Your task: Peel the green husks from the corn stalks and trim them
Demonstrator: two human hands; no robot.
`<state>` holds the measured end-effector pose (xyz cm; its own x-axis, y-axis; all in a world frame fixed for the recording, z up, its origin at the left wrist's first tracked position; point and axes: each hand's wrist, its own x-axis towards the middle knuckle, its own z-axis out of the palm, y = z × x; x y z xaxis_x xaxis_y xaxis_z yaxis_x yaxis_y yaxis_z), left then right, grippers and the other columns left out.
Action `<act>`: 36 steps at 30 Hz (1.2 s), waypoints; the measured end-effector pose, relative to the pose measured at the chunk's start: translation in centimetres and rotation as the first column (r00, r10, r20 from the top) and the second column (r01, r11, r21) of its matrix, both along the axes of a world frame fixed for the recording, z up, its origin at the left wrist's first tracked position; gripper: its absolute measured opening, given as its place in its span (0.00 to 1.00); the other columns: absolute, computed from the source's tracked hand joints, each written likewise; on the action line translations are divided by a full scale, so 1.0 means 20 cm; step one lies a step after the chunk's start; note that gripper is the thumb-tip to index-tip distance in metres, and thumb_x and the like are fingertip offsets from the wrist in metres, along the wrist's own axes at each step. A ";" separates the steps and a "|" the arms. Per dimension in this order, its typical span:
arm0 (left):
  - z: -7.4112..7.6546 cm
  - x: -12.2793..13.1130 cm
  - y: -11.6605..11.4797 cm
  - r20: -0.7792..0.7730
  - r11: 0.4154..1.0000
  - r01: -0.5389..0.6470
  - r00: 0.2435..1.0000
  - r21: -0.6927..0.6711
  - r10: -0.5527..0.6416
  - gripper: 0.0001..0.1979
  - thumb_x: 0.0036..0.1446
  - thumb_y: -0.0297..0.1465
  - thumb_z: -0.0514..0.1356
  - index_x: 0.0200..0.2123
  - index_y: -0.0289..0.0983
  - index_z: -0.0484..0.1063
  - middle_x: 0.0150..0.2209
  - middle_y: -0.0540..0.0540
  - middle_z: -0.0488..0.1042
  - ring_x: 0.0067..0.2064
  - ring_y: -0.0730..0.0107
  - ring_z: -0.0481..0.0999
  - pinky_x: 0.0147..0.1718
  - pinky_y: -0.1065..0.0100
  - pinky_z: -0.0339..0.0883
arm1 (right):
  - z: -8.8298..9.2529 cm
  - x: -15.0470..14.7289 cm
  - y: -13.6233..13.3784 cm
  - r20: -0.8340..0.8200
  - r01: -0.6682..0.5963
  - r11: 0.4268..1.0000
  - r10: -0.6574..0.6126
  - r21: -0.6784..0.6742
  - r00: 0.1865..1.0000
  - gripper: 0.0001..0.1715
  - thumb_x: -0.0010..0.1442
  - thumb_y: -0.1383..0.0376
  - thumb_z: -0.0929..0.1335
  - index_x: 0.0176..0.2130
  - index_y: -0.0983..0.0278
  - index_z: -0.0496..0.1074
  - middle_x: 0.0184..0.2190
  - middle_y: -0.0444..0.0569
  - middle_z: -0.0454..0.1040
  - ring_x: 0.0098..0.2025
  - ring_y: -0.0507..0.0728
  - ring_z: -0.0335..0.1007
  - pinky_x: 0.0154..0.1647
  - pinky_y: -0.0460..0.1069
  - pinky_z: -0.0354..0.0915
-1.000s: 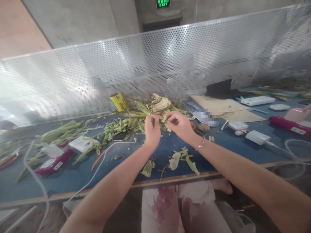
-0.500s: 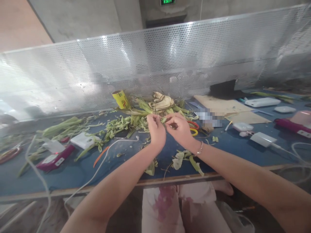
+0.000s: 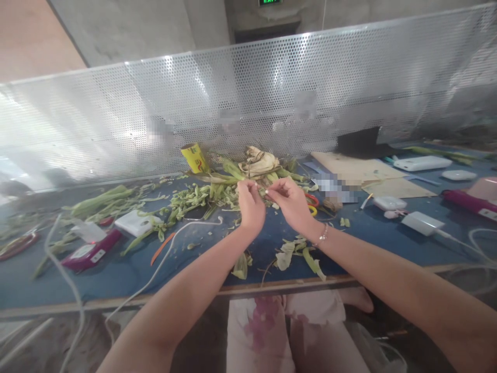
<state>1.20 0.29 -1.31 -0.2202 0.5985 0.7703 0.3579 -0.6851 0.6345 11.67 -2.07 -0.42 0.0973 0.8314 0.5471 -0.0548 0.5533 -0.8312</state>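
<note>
My left hand [image 3: 251,210] and my right hand [image 3: 291,204] are held close together over the middle of the table, thumbs and fingers pinched. Whatever sits between the fingertips is too small to make out. Just behind and left of them spreads a heap of green, knotted leaf strips [image 3: 190,202] that look like corn husk. Beyond the fingers lies a pale, dried husk [image 3: 259,161] on longer green leaves [image 3: 233,168]. Scissors [image 3: 312,202] with red and yellow handles are partly hidden behind my right hand. Loose husk scraps [image 3: 285,255] lie nearer the front edge.
A perforated metal screen [image 3: 256,88] closes off the table's back. A yellow tube [image 3: 195,158] leans there. At left are a purple device [image 3: 92,251], a white box [image 3: 137,223] and a white cable [image 3: 163,259]. Brown paper [image 3: 361,167] and a white charger [image 3: 422,223] lie at right.
Both hands stay in nearly the same place, still pinched, with my right fingertips drawn slightly closer together. The whole view has shifted a little.
</note>
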 end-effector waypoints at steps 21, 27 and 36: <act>0.04 -0.01 -0.05 -0.062 0.984 0.177 0.982 -0.008 -0.177 0.09 0.48 0.33 0.61 0.31 0.37 0.64 0.40 0.44 0.65 0.42 0.70 0.68 0.35 0.69 0.66 | -0.05 0.03 0.08 -0.171 0.046 0.998 -0.037 0.048 0.985 0.08 0.52 0.62 0.67 0.31 0.60 0.61 0.27 0.43 0.67 0.30 0.51 0.68 0.36 0.51 0.70; 0.05 -0.01 -0.06 -0.084 0.986 0.093 0.991 -0.140 -0.105 0.05 0.49 0.32 0.59 0.26 0.36 0.67 0.28 0.49 0.68 0.29 0.76 0.66 0.30 0.71 0.63 | -0.03 0.03 0.05 -0.150 0.043 0.998 -0.035 0.051 0.988 0.09 0.52 0.62 0.67 0.30 0.61 0.62 0.27 0.43 0.68 0.31 0.52 0.69 0.36 0.51 0.69; 0.06 -0.01 -0.06 -0.124 0.968 0.099 0.984 -0.229 -0.130 0.05 0.51 0.30 0.57 0.25 0.36 0.68 0.25 0.50 0.70 0.30 0.74 0.68 0.32 0.70 0.62 | -0.01 0.06 0.05 -0.020 0.140 0.987 -0.139 0.074 0.990 0.07 0.51 0.64 0.67 0.32 0.62 0.66 0.28 0.44 0.71 0.31 0.52 0.70 0.36 0.50 0.68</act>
<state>0.97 -0.89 -0.05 -0.0412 0.7722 0.6340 0.3794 -0.5750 0.7249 12.86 -1.09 -0.59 0.2183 0.7660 0.6046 0.0153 0.6168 -0.7869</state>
